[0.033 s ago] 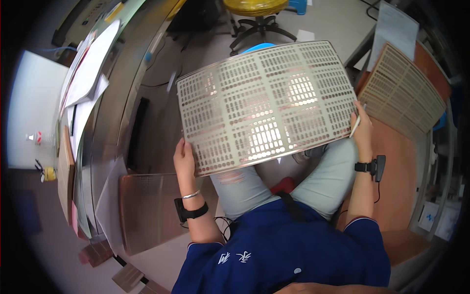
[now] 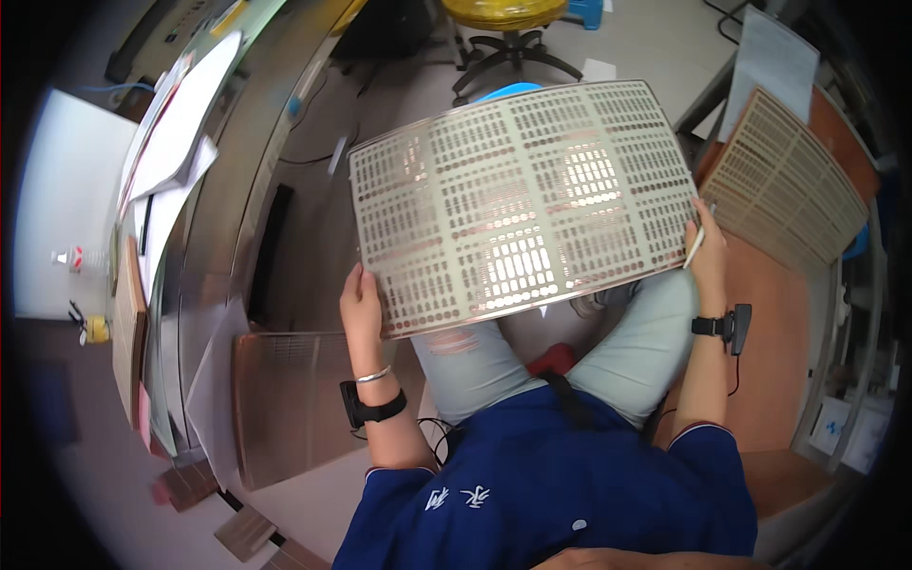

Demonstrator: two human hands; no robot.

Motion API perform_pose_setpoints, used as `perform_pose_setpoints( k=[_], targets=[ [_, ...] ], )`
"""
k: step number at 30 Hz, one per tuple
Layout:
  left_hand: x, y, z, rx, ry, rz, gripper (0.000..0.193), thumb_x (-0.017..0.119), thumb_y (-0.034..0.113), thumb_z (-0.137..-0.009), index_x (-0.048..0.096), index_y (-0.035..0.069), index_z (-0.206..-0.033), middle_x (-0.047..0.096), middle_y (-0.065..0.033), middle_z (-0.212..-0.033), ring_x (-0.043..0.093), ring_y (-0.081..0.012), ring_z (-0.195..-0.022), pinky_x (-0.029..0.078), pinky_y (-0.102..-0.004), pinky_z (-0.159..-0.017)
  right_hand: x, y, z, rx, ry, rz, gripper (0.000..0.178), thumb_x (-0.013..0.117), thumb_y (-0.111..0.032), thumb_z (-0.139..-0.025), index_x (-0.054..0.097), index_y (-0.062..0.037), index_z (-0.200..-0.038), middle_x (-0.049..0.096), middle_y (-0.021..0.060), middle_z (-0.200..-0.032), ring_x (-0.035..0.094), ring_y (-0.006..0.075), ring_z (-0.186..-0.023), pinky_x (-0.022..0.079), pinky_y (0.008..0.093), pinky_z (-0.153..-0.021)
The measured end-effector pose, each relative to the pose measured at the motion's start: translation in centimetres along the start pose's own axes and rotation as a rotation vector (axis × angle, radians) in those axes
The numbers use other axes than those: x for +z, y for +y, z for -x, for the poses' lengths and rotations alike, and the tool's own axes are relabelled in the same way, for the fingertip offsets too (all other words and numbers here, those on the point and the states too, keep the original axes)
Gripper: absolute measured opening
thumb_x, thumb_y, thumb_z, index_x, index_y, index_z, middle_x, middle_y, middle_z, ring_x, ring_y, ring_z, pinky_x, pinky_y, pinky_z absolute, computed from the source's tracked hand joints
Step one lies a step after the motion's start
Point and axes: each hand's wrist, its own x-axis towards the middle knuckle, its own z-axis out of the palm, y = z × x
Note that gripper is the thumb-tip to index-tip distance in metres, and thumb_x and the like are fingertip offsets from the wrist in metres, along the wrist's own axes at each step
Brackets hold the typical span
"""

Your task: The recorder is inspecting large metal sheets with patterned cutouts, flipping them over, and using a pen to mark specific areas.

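Observation:
A large pale circuit board panel (image 2: 527, 237) with rows of small metallic pads is held up tilted above my lap. Bright light glints off some of its pads. My left hand (image 2: 361, 309) is closed on its lower left corner, thumb on top. At the right edge my right hand (image 2: 706, 256) grips the panel. A thin white pen-like stick (image 2: 695, 246) is also tucked in the right hand's fingers. The undersides of both hands' grips are hidden by the panel.
A similar panel (image 2: 788, 176) leans on the brown surface (image 2: 760, 332) at my right, beside a pale sheet (image 2: 768, 71). More panels (image 2: 294, 408) stand low at my left. Papers (image 2: 185, 123) lie along the left bench. A yellow-seated swivel chair (image 2: 503, 13) is ahead.
The whole view has shifted very slightly. Both hands keep the same hold on the panel.

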Motion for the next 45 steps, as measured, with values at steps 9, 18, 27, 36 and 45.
perform_pose_setpoints(
  k=[9,18,27,36,45],
  targets=[
    [-1.6,1.5,0.4,-0.074,-0.017,0.352,0.043,0.046,0.024,-0.099,0.049,-0.011,-0.124,0.060,-0.0179,-0.115,0.058,-0.0178,-0.104,0.046,-0.0281,-0.090,-0.2,0.1,-0.1,0.033,-0.026,-0.059,0.037,0.052,-0.008,-0.092,0.053,-0.0118,-0.128,0.059,0.0194,-0.120,0.058,0.0300,-0.112,0.045,0.0340,-0.092],
    [-2.0,4.9,2.5,0.038,0.062,0.680,0.040,0.042,0.023,-0.100,0.047,-0.008,-0.125,0.061,-0.0161,-0.111,0.059,-0.0178,-0.099,0.048,-0.0289,-0.087,1.1,5.0,-1.4,0.033,0.075,-0.472,0.036,0.047,-0.011,-0.096,0.047,0.0036,-0.129,0.051,0.0214,-0.130,0.049,0.0284,-0.122,0.040,0.0317,-0.099],
    [-2.7,4.7,3.6,0.202,0.129,0.802,0.035,0.042,0.019,-0.100,0.045,-0.002,-0.127,0.062,-0.0179,-0.108,0.062,-0.0189,-0.097,0.050,-0.0291,-0.085,-1.5,2.4,-0.8,0.194,0.212,-0.824,0.045,0.050,-0.026,-0.097,0.044,0.0010,-0.132,0.051,0.0212,-0.130,0.052,0.0244,-0.119,0.044,0.0314,-0.098],
    [-4.8,3.8,3.2,0.242,0.170,0.782,0.033,0.042,0.019,-0.099,0.044,0.000,-0.127,0.061,-0.0240,-0.112,0.063,-0.0219,-0.098,0.053,-0.0304,-0.083,-8.0,-2.2,-1.0,0.246,-0.086,-0.762,0.047,0.053,-0.025,-0.095,0.044,0.0020,-0.133,0.056,0.0163,-0.123,0.057,0.0185,-0.109,0.046,0.0290,-0.092],
    [-4.1,2.5,2.3,0.131,0.168,0.655,0.030,0.044,0.014,-0.099,0.048,0.000,-0.124,0.063,-0.0178,-0.106,0.063,-0.0185,-0.095,0.052,-0.0284,-0.083,-11.8,-3.3,0.7,0.195,-0.189,-0.922,0.044,0.055,-0.014,-0.093,0.046,0.0054,-0.131,0.058,0.0132,-0.121,0.057,0.0179,-0.107,0.044,0.0268,-0.092]
  ],
)
